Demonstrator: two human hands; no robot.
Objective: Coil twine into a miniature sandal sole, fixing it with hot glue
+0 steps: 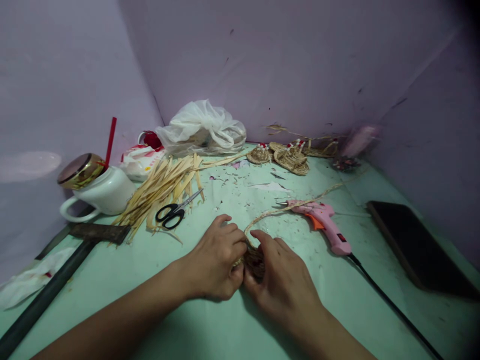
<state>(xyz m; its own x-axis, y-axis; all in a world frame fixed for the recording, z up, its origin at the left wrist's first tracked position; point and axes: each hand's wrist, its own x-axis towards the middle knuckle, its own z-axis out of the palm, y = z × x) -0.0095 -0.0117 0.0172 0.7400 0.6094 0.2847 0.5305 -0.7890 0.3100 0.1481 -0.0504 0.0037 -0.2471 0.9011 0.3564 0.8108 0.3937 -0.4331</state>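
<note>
Between my two hands sits a small brown woven piece [255, 262], mostly hidden by the fingers. My left hand [221, 257] is closed on its left side, fingers curled. My right hand [283, 270] grips it from the right, thumb and fingers bent around it. A braided straw cord [272, 212] rises from the piece and runs off to the right, passing over a pink glue gun [325, 224] with an orange trigger that lies on the table.
Black-handled scissors [176, 212] lie by a bundle of straw strips [165, 182]. At left are a hammer [69, 272] and a white mug [108, 192]. A plastic bag [206, 130] and woven pieces [290, 157] sit at the back. A dark phone [420, 245] lies right.
</note>
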